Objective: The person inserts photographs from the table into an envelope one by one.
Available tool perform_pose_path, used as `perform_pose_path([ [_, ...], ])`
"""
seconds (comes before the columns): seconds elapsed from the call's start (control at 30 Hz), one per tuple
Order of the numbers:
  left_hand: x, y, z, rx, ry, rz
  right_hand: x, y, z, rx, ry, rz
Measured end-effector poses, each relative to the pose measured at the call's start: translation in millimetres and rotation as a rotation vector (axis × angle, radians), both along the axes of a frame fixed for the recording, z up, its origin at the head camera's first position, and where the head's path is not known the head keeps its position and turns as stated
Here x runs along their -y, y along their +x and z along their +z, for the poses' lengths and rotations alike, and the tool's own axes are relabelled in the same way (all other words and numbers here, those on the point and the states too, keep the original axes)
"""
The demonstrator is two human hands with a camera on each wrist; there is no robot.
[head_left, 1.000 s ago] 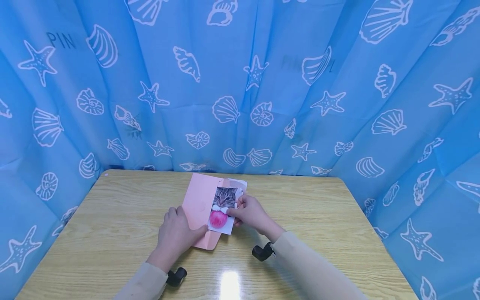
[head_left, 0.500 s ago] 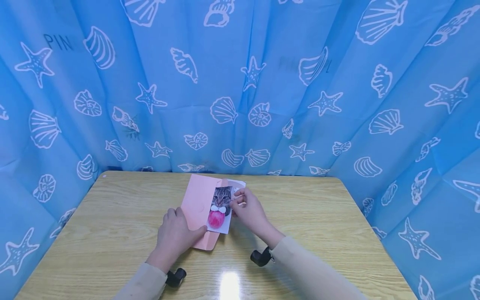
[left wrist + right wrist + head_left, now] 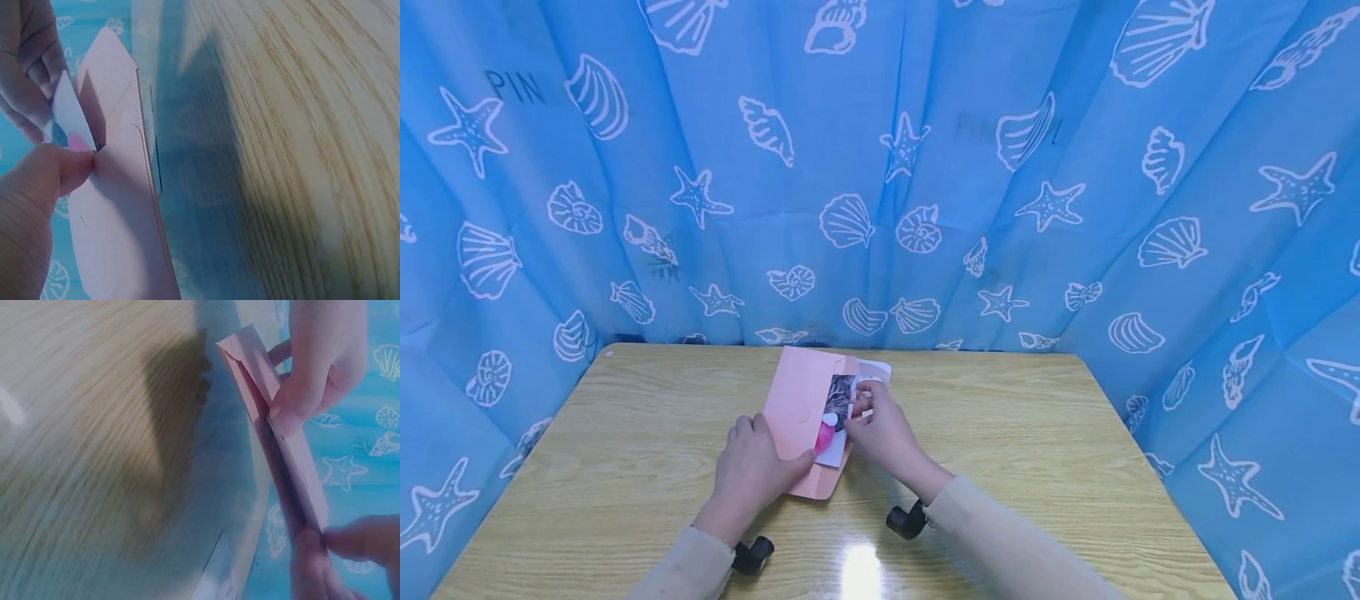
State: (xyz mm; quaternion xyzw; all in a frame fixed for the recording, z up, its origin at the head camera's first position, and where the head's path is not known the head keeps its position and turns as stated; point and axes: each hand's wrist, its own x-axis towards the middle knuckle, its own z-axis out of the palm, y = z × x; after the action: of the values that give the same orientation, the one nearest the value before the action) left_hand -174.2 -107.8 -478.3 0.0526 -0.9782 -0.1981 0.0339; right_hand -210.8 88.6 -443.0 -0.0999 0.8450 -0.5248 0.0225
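Note:
A pink envelope [image 3: 797, 392] is held up over the table in the head view, its mouth turned to the right. My left hand [image 3: 748, 462] grips its near left side; the thumb presses beside the mouth, as the left wrist view shows. Partly inside the envelope is a card [image 3: 837, 400] with a cat's face and a pink ball. My right hand [image 3: 887, 433] pinches the card's right edge between thumb and fingers, close to the opening. Its fingers hide part of the card. In the right wrist view the envelope's mouth [image 3: 281, 456] appears as a dark slit.
A white sheet [image 3: 880, 369] with a grey pattern shows behind the envelope's right side. The wooden table [image 3: 1037, 450] extends around both arms, with a bright reflection near its front. A blue shell-print curtain [image 3: 880, 175] hangs behind it. Black wrist cameras [image 3: 754, 555] sit at both wrists.
My right hand has shifted left with the cat card, and more of the card is now covered by the envelope. My left hand keeps its place on the envelope.

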Motion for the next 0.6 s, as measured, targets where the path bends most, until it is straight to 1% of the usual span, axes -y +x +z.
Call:
perform_pose_path([
  [0.2,0.2,1.0,0.2,-0.016,-0.002,-0.001,4.1,-3.6,-3.6,0.011,0.037,-0.028],
  [0.4,-0.3,1.1,0.3,-0.041,0.008,0.0,6.1,-7.8,-9.4,0.035,0.024,-0.045],
  [0.6,-0.8,1.5,0.8,-0.037,0.015,-0.002,8.0,-9.2,-11.1,0.057,0.032,-0.051],
])
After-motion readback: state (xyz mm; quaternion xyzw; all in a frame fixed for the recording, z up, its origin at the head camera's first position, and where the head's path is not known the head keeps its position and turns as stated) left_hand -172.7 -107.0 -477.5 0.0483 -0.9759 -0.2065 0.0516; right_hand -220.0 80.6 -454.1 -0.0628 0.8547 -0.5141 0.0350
